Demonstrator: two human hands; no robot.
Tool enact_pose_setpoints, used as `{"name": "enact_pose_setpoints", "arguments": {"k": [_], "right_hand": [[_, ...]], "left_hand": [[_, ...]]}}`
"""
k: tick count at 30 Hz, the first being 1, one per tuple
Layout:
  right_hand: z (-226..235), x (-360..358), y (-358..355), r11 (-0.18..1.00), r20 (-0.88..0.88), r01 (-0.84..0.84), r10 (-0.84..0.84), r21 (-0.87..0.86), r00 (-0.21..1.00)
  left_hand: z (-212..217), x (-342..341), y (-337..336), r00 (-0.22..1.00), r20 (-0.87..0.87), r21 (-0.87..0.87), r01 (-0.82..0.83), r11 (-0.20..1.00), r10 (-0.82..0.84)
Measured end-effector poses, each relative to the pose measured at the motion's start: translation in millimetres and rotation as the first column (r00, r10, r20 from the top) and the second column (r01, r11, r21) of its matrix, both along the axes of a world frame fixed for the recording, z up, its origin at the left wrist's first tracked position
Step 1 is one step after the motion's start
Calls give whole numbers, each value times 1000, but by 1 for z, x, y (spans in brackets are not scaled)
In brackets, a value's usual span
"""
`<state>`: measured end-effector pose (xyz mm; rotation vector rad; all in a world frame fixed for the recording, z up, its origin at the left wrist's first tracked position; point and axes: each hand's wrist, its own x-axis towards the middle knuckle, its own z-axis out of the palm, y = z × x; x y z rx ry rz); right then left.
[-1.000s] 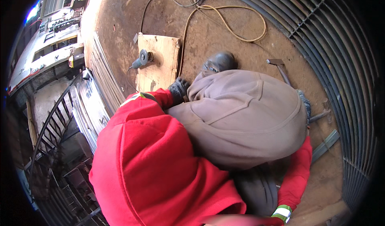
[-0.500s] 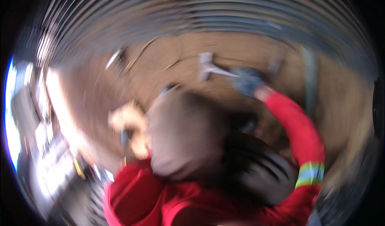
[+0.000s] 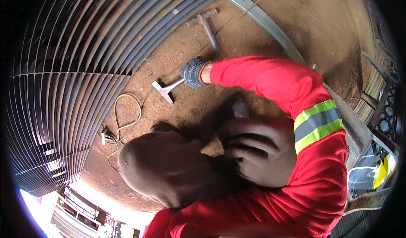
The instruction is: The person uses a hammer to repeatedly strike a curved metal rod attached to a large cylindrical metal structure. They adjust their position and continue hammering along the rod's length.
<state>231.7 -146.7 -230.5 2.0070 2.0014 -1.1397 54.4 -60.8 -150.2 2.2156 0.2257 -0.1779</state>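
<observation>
My right hand [image 3: 193,72], in a grey knit glove, is closed around the shaft of a T-shaped metal tool [image 3: 165,89] whose head rests on the brown dirt floor [image 3: 262,64]. The red sleeve with a yellow-and-grey reflective band [image 3: 318,124] runs from the lower right up to that hand. My left hand is not visible. My bent knees in grey-brown trousers [image 3: 169,170] and a dark boot [image 3: 237,107] fill the middle of the picture, below the hand.
A second T-shaped metal piece [image 3: 207,20] lies further away on the floor. A large stack of curved ribbed steel bars [image 3: 63,90] covers the left side. A pale cable [image 3: 127,116] loops beside it. A flat metal strip [image 3: 264,22] runs along the upper right.
The view has swung round from the wooden board and grinder to the curved bars. My right arm has reached out and closed on the T-shaped tool.
</observation>
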Motion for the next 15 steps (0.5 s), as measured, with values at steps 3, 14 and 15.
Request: {"name": "enact_pose_setpoints", "arguments": {"k": [3,14,15], "right_hand": [[-5,2,9,1000,10,-9,9,-10,1000],[-9,-16,8,989,-197,118,-97,95,976],[-5,-10,5,982,-191,151,-128,110,973]], "left_hand": [[2,-13,26,997,-58,59,-52,997,55],[-1,8,75,966,-256,169,62,984,-17],[0,16,81,964,-265,189,80,979,-28]]}}
